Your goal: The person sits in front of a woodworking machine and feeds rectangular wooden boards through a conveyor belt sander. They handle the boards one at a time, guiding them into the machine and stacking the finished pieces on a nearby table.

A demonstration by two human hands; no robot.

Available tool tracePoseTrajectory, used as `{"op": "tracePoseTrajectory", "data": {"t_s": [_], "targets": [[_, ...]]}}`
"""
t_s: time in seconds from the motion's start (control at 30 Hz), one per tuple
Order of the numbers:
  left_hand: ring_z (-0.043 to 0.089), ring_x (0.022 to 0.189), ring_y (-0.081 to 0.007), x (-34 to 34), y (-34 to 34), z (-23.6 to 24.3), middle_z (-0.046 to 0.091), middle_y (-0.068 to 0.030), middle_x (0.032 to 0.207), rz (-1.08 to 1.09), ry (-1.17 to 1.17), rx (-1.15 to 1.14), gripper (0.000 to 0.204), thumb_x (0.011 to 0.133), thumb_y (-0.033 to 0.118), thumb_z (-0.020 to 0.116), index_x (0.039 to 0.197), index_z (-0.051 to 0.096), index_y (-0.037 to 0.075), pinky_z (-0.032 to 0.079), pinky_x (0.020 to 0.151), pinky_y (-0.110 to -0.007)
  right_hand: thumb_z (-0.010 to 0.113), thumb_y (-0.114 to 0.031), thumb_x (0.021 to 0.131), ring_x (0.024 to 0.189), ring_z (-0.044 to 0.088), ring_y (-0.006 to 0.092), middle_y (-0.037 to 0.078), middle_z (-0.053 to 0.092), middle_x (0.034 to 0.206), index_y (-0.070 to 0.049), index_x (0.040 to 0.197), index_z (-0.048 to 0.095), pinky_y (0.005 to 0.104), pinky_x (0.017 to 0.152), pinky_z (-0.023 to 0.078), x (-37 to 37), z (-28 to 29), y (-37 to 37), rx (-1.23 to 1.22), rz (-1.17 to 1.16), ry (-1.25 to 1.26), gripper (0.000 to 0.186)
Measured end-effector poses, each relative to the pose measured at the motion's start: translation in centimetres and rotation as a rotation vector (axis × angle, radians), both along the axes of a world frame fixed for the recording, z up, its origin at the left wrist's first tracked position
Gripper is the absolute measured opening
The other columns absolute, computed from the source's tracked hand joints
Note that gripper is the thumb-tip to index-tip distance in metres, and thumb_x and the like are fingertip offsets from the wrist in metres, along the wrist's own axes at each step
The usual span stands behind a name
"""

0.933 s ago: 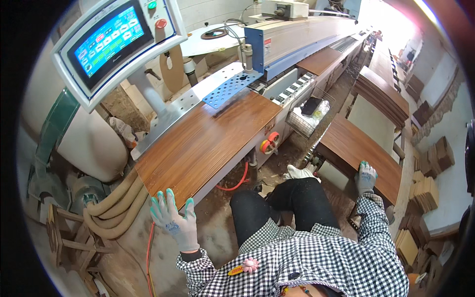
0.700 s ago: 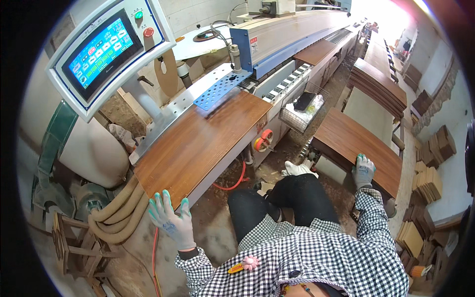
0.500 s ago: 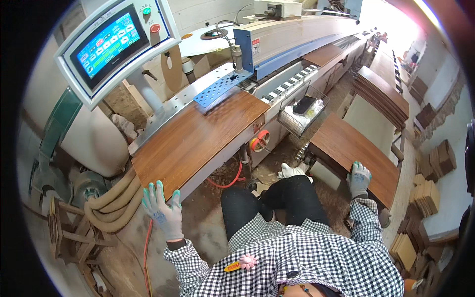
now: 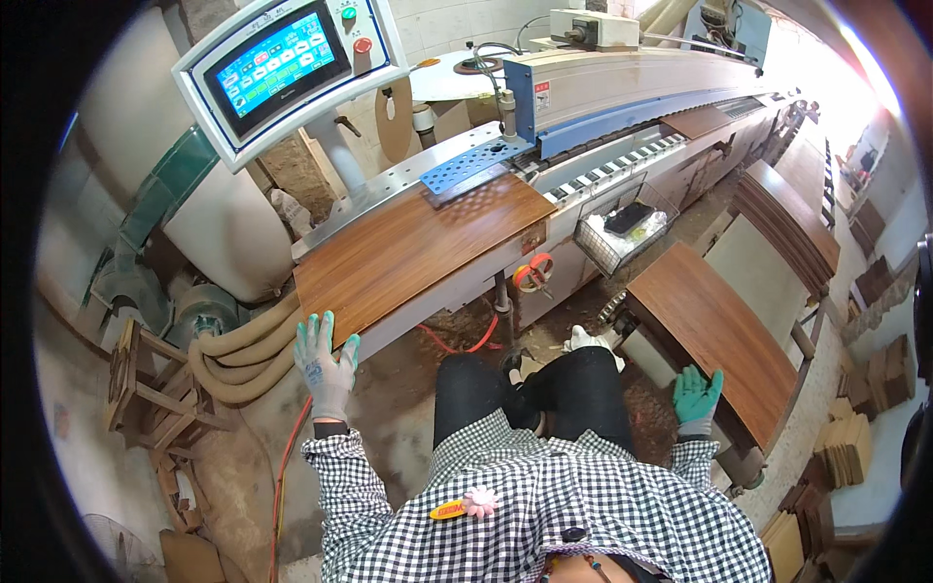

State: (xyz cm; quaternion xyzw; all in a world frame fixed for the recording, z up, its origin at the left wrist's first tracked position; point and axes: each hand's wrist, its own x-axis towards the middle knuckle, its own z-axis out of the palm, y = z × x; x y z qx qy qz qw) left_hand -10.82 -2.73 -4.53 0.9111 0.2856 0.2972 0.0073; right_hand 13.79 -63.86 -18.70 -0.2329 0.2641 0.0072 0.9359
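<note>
A brown wood-grain panel (image 4: 418,253) lies flat on the machine's infeed table, its far edge under a blue perforated guard (image 4: 466,167). At the panel's near left end, my left hand (image 4: 327,367), in a grey glove with green fingertips, is open with fingers spread, its fingertips against the edge. On the right, another brown panel (image 4: 719,330) rests on a low conveyor. Beside that panel's near left edge is my right hand (image 4: 696,398), open and showing the green palm side of its glove. Nothing is in it, and whether it touches the panel I cannot tell.
A control screen (image 4: 282,68) on a post stands at upper left. A wire basket (image 4: 622,233) holding a phone (image 4: 629,218) hangs on the machine's side. Stacked panels (image 4: 787,219) sit farther along the conveyor. Thick hoses (image 4: 243,355) and a wooden stool (image 4: 146,389) are at left.
My right hand has come off the top of the right panel to its near left edge and turned palm up. My left hand stays at the other panel's end. The view has shifted.
</note>
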Motion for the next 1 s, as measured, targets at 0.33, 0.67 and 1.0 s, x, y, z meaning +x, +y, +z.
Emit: {"op": "tracePoseTrajectory", "data": {"t_s": [0.33, 0.67, 1.0], "targets": [[0.034, 0.143, -0.0387, -1.6, 0.9, -1.7, 0.039, -0.0193, 0.155, 0.076, -0.074, -0.181, 0.067, 0.093, 0.048, 0.064, 0.151, 0.043, 0.022, 0.022, 0.118, -0.052, 0.063, -0.043, 0.096, 0.113, 0.058, 0.0281, 0.013, 0.059, 0.127, -0.022, 0.138, 0.053, 0.0440, 0.102, 0.048, -2.7, -3.3, -0.8, -0.126, 0.022, -0.086, 0.047], [0.034, 0.144, -0.0376, -1.6, 1.6, -1.1, 0.039, -0.0192, 0.155, 0.056, -0.028, -0.193, 0.067, 0.092, 0.046, 0.067, 0.151, 0.043, 0.024, 0.021, 0.118, -0.052, 0.070, -0.050, 0.089, 0.114, 0.056, 0.0300, 0.009, 0.056, 0.125, -0.018, 0.135, 0.054, 0.0440, 0.102, 0.046, -2.9, -1.2, -0.3, -0.142, -0.161, -0.007, 0.058], [0.031, 0.145, -0.0375, 0.4, 0.2, 0.2, 0.042, -0.0200, 0.152, 0.070, 0.047, -0.167, 0.068, 0.091, 0.050, 0.066, 0.150, 0.045, 0.023, 0.016, 0.119, -0.055, 0.071, -0.053, 0.085, 0.108, 0.054, 0.0272, 0.008, 0.058, 0.124, -0.016, 0.139, 0.051, 0.0414, 0.098, 0.045, -3.2, -2.1, -2.6, -0.211, -0.304, 0.008, 0.068]]}}
